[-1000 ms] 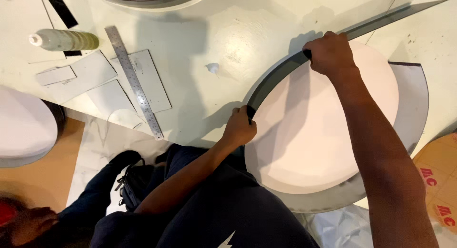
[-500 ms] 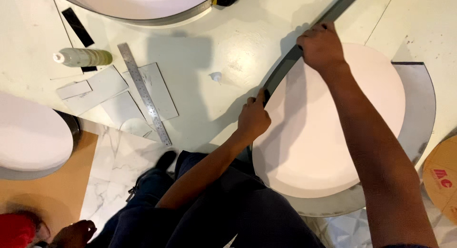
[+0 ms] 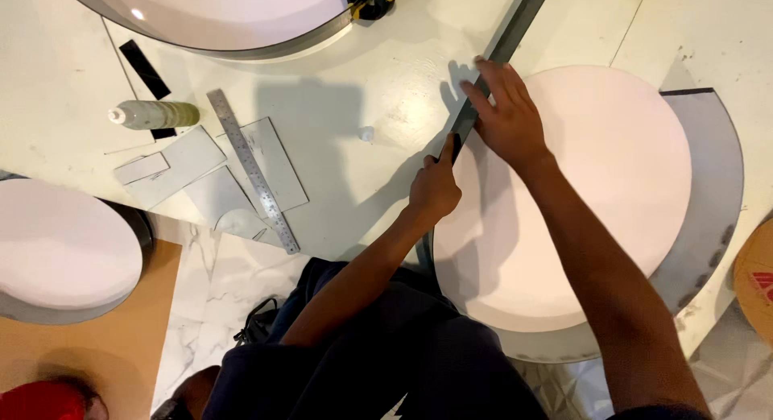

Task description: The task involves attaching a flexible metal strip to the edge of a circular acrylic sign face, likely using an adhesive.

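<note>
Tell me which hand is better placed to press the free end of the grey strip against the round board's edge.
Right. The right hand already lies flat on the grey strip nearest its loose upper run, while the left hand pinches it lower against the round board.

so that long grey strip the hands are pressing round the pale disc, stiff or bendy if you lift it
Probably springy: the grey strip runs straight up top yet curves by the left hand and right hand along the pale disc. Thin, so likely light; lifted, it may whip straight.

Matt pale pink disc (image 3: 596, 194), dull grey metal strip (image 3: 503, 49), brushed steel ruler (image 3: 254, 172), scuffed, painted white desk (image 3: 386, 98).
</note>
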